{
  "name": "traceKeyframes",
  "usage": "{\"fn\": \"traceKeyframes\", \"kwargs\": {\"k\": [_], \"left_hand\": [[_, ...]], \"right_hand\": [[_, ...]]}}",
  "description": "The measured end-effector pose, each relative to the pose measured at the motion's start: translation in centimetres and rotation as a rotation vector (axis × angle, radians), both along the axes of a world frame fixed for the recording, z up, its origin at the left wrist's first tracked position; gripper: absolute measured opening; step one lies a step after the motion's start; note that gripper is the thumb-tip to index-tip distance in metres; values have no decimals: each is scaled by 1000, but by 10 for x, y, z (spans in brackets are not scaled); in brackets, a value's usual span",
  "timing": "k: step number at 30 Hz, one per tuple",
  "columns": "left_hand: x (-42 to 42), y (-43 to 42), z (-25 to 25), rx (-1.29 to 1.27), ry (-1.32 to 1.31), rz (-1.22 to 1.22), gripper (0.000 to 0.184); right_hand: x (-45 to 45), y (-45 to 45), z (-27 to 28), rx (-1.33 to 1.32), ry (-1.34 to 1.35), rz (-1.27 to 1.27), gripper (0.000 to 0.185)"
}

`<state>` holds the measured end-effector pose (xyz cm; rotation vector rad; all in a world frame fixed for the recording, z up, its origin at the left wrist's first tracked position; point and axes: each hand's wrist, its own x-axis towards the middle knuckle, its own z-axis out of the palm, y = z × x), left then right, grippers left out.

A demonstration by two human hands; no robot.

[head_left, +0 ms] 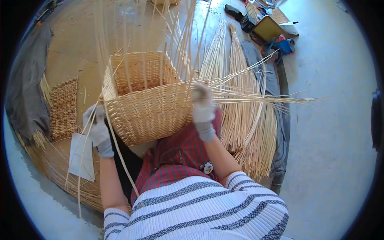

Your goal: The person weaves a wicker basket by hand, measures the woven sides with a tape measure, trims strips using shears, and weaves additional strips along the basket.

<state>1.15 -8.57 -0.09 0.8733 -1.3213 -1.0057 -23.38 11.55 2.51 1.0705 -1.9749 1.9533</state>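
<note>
The woven basket [150, 114] is over the red plaid cloth [180, 158]; the gloved left hand [98, 131] is at its left corner, the blurred right hand [203, 109] at its right; whether fingers spread or pinch, I cannot tell

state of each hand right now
Left hand: at left end of the basket, grip unclear.
Right hand: blurred, at the right end, grip unclear.

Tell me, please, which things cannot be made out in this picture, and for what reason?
All in the head view:
Right hand: blur hides the exact finger positions.
Basket: its own walls hide the underside.
Upright canes: the top edge cuts off their upper ends.
Woven piece: cut off by the top edge, so its full shape is unknown.
Blue object: too small to identify.
</note>
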Motion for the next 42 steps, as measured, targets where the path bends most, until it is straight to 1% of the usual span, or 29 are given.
{"fn": "traceKeyframes", "kwargs": {"k": [2,3,4,5,6,8,9,11,12,14,15,16,18,20,22,24,25,27,29,30,31,32,33,34,36,38,39,41,42], "left_hand": [[1,3,19,-56,-213,22,18],[14,-13,-15,-140,-287,6,18],[19,-13,-22,-60,-211,-77,15],[19,-5,-20,81,-55,-149,12],[24,-3,-8,-23,-140,-187,8],[38,-28,0,-167,-186,-369,17],[39,-38,9,-168,-186,-357,17],[38,-58,27,261,-61,-710,30],[35,-67,31,257,-56,-705,30],[28,-84,37,213,-257,-942,38],[29,-89,45,214,-407,-1003,35],[25,-90,41,206,-398,-1006,35],[16,-82,27,154,-340,-922,29],[5,-66,21,66,-298,-805,22],[0,-59,6,109,-208,-678,21],[-5,-56,-7,108,-180,-631,22],[-7,-54,-8,132,-229,-565,22],[-14,-47,2,152,-264,-497,23],[-15,-33,8,54,-158,-324,20],[-16,-25,5,55,-151,-326,20],[-16,-14,1,100,-157,-151,20],[-16,-1,-5,145,-167,14,20],[-18,15,-13,79,-256,0,25],[-26,17,-36,-324,-170,-191,35],[-40,37,33,-663,-757,-191,57],[-54,41,20,-545,-848,-226,64],[-59,38,17,-427,-949,-254,71],[-58,35,16,-473,-944,-270,72],[-60,31,17,-508,-932,-259,73]], "right_hand": [[59,-34,-1,249,-31,361,23],[86,-49,4,372,160,492,26],[109,-64,9,483,365,619,31],[130,-77,26,510,403,699,34],[145,-87,38,543,445,768,38],[163,-105,36,524,511,780,38],[166,-110,36,537,547,804,36],[170,-106,38,552,618,768,32],[166,-96,37,550,626,771,32],[148,-76,24,330,562,657,28],[142,-72,6,163,179,660,23],[133,-69,-14,-6,-203,648,18],[82,-83,-27,140,-835,468,21],[80,-110,1,179,-616,382,29],[81,-154,39,148,304,311,47],[93,-188,77,460,688,93,68],[92,-189,83,465,687,97,68],[84,-188,92,213,-127,387,69],[53,-150,29,-481,-187,772,61],[44,-128,-22,-352,-343,664,50],[38,-104,-55,-224,-491,550,41],[40,-77,-45,-99,-619,482,33],[42,-59,-26,28,-745,409,26],[42,-62,-12,31,-740,401,26],[41,-80,9,173,-561,303,24],[23,-120,25,131,405,242,49],[22,-142,44,273,462,155,52],[16,-138,53,430,498,46,56],[7,-129,45,-124,-15,509,55]]}}
